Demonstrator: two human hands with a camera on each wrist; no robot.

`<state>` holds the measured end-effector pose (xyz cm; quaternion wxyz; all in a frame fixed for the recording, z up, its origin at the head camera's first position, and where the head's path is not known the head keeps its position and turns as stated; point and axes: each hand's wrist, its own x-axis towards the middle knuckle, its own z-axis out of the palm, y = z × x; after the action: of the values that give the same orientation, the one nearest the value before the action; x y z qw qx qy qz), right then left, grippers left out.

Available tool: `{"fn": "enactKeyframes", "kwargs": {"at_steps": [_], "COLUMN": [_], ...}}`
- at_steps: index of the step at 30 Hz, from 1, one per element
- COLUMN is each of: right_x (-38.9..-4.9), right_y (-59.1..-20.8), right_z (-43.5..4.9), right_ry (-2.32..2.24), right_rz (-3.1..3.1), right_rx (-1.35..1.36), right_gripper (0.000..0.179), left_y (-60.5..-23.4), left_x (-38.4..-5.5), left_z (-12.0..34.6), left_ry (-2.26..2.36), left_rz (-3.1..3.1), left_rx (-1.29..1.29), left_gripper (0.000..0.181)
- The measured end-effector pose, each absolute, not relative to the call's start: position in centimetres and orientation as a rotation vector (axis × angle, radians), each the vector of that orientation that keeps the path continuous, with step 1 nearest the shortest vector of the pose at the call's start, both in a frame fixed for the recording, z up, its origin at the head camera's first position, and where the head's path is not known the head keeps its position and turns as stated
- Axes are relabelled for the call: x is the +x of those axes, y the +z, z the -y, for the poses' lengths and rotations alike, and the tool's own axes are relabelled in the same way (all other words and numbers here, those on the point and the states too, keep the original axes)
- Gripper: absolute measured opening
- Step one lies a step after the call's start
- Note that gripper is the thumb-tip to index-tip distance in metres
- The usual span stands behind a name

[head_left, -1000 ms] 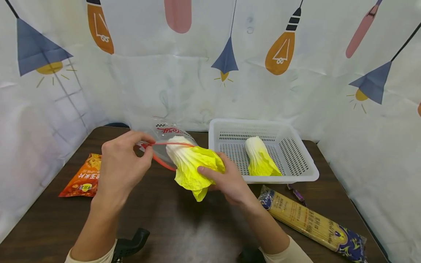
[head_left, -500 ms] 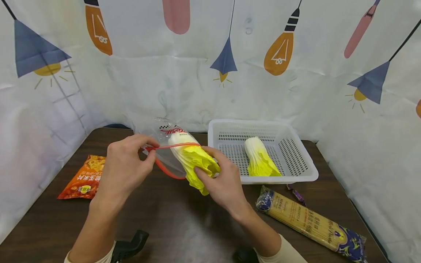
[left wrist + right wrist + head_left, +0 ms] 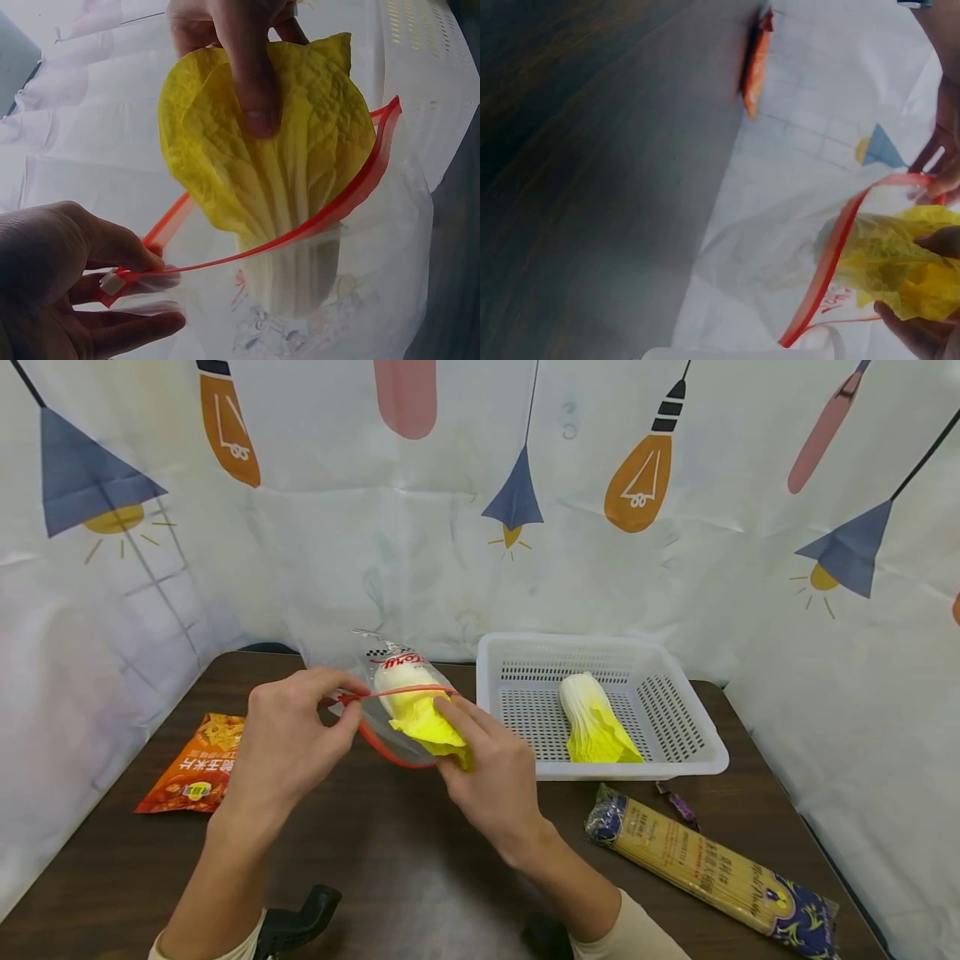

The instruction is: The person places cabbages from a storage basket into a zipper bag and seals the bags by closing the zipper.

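Overall, the dark, wood-grained tabletop [image 3: 367,877] is backed and flanked by pale cloth [image 3: 322,543] printed with lamps [image 3: 516,489] and bulbs [image 3: 639,481]. Crisps [image 3: 195,768] are laid at left; at right, noodles [image 3: 697,860] are laid before a basket [image 3: 600,770]. Over the tabletop, the red-edged bag [image 3: 386,247] is pinched at its mouth by the left grip [image 3: 303,718]; the cabbage [image 3: 289,180], partly inside, is pinched by the right grip [image 3: 491,772].

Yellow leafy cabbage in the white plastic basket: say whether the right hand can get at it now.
Not right away, it seems: the right hand grips another yellow cabbage, partly inside the clear plastic bag. Once freed, likely yes: the white basket has no lid and the cabbage in it lies uncovered.
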<state>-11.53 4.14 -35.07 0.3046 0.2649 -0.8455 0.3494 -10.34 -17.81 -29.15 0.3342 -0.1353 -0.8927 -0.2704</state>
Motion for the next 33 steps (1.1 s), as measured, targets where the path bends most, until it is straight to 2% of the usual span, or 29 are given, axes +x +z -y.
{"fn": "enactKeyframes", "kwargs": {"at_steps": [10,19,30,33], "right_x": [-11.6,-12.4,-12.8,-12.6], "right_y": [-35.7,-36.5,-37.8,-37.7], "right_z": [-2.9,-1.8,-0.4,-0.3], "right_ry": [0.699,0.582,0.414,0.384], "right_rz": [2.259,2.345,2.383,2.47], "right_rx": [0.744,0.691,0.563,0.521], "right_gripper": [0.054,0.038,0.032,0.036], "left_y": [-29.4,-29.2,-29.0,-28.9], "left_x": [-10.4,-10.2,-10.2,-10.2], "left_z": [18.0,18.3,18.5,18.4], "left_ry": [-0.704,-0.692,-0.677,-0.686], "left_rz": [2.326,2.331,2.319,2.322], "left_rx": [-0.405,-0.42,-0.384,-0.37], "left_gripper": [0.016,0.016,0.014,0.013]}}
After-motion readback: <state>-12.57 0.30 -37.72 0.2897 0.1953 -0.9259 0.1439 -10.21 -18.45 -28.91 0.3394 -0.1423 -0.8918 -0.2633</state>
